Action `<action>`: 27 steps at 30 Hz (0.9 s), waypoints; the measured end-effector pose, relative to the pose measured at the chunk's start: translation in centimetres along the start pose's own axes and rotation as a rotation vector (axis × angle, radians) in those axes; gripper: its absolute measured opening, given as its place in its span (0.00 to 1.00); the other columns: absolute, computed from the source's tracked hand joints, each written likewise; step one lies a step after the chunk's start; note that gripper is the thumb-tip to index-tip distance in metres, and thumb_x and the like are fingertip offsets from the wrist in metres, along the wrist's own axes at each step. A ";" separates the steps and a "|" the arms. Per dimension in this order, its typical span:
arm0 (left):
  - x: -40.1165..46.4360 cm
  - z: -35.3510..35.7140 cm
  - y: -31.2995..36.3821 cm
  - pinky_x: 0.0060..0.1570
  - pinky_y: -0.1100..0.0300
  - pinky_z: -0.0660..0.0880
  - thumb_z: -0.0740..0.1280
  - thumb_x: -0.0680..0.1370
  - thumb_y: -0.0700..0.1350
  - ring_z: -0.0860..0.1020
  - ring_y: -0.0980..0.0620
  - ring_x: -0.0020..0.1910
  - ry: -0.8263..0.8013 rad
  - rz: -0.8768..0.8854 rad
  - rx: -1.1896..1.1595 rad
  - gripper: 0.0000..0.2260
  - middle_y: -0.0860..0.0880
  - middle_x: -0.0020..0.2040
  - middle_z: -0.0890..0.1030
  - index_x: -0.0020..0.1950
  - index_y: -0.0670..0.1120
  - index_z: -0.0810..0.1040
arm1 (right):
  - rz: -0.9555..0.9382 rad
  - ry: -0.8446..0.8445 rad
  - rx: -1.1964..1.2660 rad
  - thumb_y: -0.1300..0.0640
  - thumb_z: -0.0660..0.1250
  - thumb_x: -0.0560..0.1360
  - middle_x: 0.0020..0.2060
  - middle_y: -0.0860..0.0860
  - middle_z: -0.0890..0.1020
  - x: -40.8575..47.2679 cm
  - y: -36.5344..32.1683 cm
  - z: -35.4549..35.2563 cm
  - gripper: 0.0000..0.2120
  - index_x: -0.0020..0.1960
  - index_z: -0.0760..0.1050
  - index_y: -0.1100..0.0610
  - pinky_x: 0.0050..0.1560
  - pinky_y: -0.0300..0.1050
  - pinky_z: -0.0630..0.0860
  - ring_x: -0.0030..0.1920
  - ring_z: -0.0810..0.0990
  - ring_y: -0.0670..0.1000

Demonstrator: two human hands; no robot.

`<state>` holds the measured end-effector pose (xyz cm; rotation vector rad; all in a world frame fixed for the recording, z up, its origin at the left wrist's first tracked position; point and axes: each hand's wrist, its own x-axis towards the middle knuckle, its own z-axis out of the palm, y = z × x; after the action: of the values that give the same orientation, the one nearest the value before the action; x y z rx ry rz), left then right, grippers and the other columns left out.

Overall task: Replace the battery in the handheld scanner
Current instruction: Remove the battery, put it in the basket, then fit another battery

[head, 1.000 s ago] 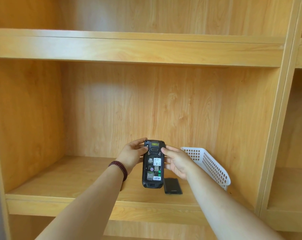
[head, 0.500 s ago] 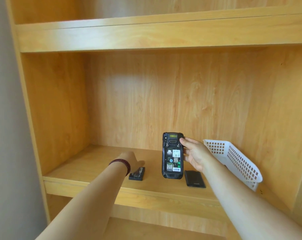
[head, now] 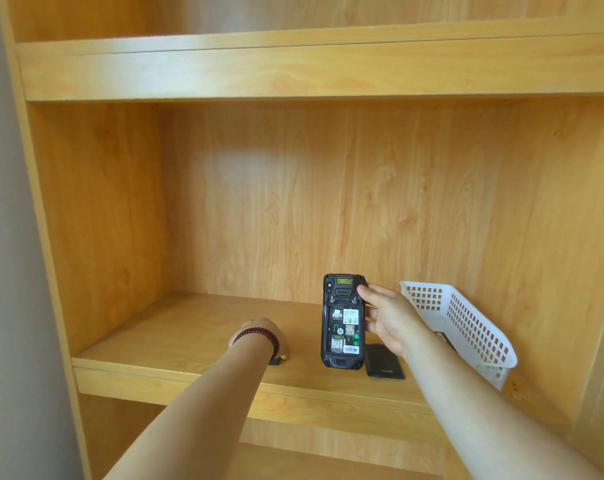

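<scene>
Right hand (head: 392, 318) grips scanner (head: 343, 322), bay empty; left hand (head: 262, 336) covers battery (head: 275, 361), grasp unclear; refit pending.

One scanner (head: 343, 322), back open, stands upright on one wooden shelf (head: 196, 336). Two hands are in view: the right hand (head: 389, 318) grips the scanner's side, the left hand (head: 264, 336) rests over one small dark item (head: 276, 361) (mostly hidden, so its kind cannot be told). One flat black cover (head: 383, 365) lies just beside the scanner's foot. One white basket (head: 463, 327) leans tilted at right. One beaded bracelet (head: 259, 336) circles the left wrist.
</scene>
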<state>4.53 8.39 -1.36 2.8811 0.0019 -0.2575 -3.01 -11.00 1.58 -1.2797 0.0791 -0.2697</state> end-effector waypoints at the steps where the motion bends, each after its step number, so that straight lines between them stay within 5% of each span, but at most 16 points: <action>1: 0.1 0.0 -0.1 0.43 0.57 0.78 0.73 0.68 0.51 0.78 0.50 0.41 -0.011 0.002 -0.008 0.14 0.46 0.47 0.79 0.46 0.45 0.77 | 0.002 0.004 0.002 0.63 0.65 0.79 0.50 0.57 0.84 0.1 0.0 0.0 0.04 0.50 0.78 0.57 0.56 0.56 0.78 0.52 0.82 0.57; 3: 0.0 0.1 -0.2 0.50 0.55 0.79 0.74 0.68 0.53 0.79 0.48 0.48 -0.016 0.014 -0.008 0.18 0.46 0.51 0.79 0.53 0.45 0.78 | 0.006 0.011 0.005 0.63 0.65 0.79 0.51 0.58 0.84 0.2 0.1 0.2 0.05 0.52 0.78 0.58 0.56 0.55 0.78 0.54 0.82 0.57; 6: -0.4 0.1 -0.4 0.41 0.58 0.77 0.72 0.69 0.51 0.77 0.49 0.40 0.016 0.027 0.038 0.12 0.47 0.46 0.79 0.40 0.45 0.74 | 0.004 0.022 0.011 0.63 0.65 0.78 0.52 0.58 0.84 0.5 0.1 0.3 0.05 0.53 0.78 0.58 0.57 0.56 0.78 0.55 0.82 0.57; 9: -0.8 -0.1 -0.4 0.41 0.58 0.78 0.71 0.68 0.47 0.79 0.49 0.42 0.035 0.015 0.074 0.09 0.47 0.46 0.80 0.38 0.45 0.74 | 0.009 0.034 0.014 0.63 0.67 0.78 0.54 0.59 0.84 0.8 0.4 0.5 0.10 0.59 0.77 0.60 0.59 0.58 0.77 0.57 0.81 0.58; 12: -0.9 -0.2 -0.7 0.36 0.61 0.76 0.70 0.66 0.45 0.80 0.51 0.40 0.050 0.008 0.028 0.06 0.50 0.36 0.78 0.32 0.46 0.74 | 0.014 0.041 0.012 0.62 0.67 0.77 0.55 0.59 0.83 1.0 0.5 0.4 0.14 0.62 0.75 0.61 0.60 0.59 0.77 0.59 0.81 0.58; 16: -0.7 -0.1 -1.4 0.42 0.57 0.78 0.71 0.69 0.52 0.77 0.47 0.52 0.235 0.029 0.043 0.15 0.45 0.53 0.78 0.52 0.46 0.78 | 0.014 0.043 0.011 0.62 0.67 0.78 0.54 0.59 0.83 1.1 0.5 0.3 0.07 0.56 0.77 0.58 0.61 0.59 0.76 0.58 0.80 0.58; 18: -1.0 -0.6 -1.5 0.45 0.55 0.78 0.70 0.71 0.55 0.73 0.45 0.56 0.342 0.059 0.024 0.21 0.43 0.58 0.74 0.59 0.44 0.76 | 0.008 0.062 0.011 0.62 0.67 0.77 0.56 0.59 0.83 1.4 0.4 0.3 0.11 0.60 0.77 0.60 0.62 0.60 0.76 0.60 0.80 0.58; 27: -5.2 -2.2 1.0 0.42 0.55 0.77 0.68 0.69 0.56 0.74 0.47 0.46 0.469 0.300 -0.242 0.19 0.47 0.47 0.72 0.52 0.43 0.75 | -0.023 0.131 0.034 0.60 0.67 0.78 0.57 0.59 0.83 2.0 -0.7 0.5 0.15 0.64 0.75 0.62 0.55 0.56 0.79 0.58 0.80 0.58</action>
<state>-0.19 8.11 1.88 2.5847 -0.2895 0.4427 -1.04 -11.20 2.56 -1.2292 0.1713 -0.3732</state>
